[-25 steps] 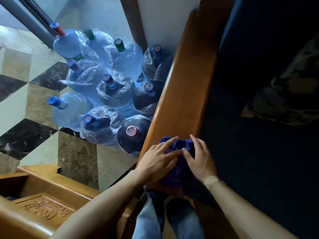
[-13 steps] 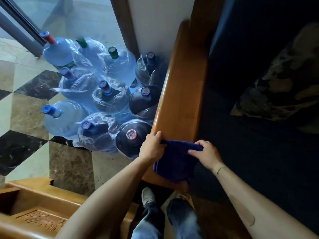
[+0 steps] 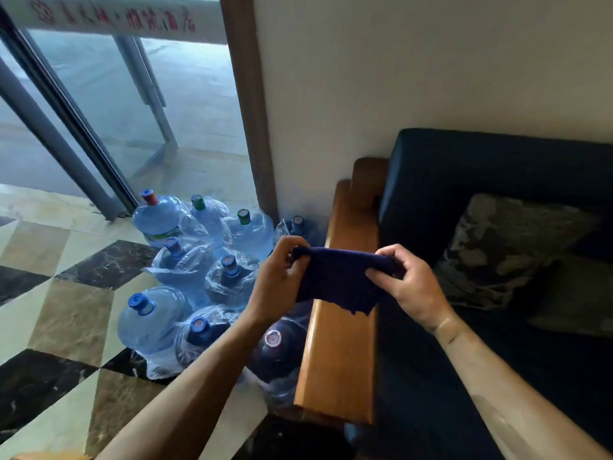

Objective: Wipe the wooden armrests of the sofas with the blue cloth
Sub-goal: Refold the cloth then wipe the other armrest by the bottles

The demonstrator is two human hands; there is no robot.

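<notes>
A dark blue cloth (image 3: 338, 280) hangs stretched between both hands, lifted above the wooden armrest (image 3: 341, 360) of a dark blue sofa (image 3: 481, 180). My left hand (image 3: 282, 280) pinches the cloth's left top corner. My right hand (image 3: 408, 283) grips its right edge. The cloth's ragged lower edge dangles over the armrest; whether it touches the wood is unclear. The armrest runs from the near foreground back to the wall.
Several large water bottles (image 3: 156, 313), some in clear plastic bags, crowd the tiled floor (image 3: 66, 310) left of the armrest. A patterned cushion (image 3: 510, 247) lies on the sofa seat. A glass door (image 3: 99, 104) and wooden door frame (image 3: 252, 121) stand behind the bottles.
Both hands lifted the cloth off the near end of the armrest and spread it out between them. My view tilted up, showing the wall and glass door.
</notes>
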